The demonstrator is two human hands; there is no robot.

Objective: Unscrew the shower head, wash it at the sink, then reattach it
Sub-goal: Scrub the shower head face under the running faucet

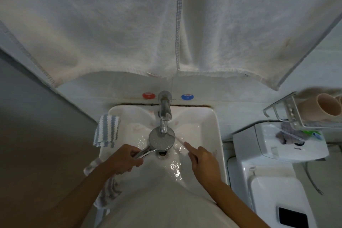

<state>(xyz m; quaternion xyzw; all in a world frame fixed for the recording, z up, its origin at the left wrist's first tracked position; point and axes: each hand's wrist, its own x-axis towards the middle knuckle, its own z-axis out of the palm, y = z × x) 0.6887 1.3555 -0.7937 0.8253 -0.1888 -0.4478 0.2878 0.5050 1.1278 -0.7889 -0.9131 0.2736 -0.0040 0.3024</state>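
While my left hand [123, 159] grips the shower head [162, 139] under the faucet [164, 114] at frame centre, right hand [202, 159] open, spray may splash off it.

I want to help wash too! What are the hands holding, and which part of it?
The left hand holds the shower head by its handle. The right hand holds nothing, one finger pointing out.

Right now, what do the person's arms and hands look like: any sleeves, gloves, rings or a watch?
Both forearms are bare to the bottom edge of the head view, with no sleeve showing. The left hand and right hand wear no gloves. No ring, watch or wristband shows on either. The light is dim, so small marks cannot be told.
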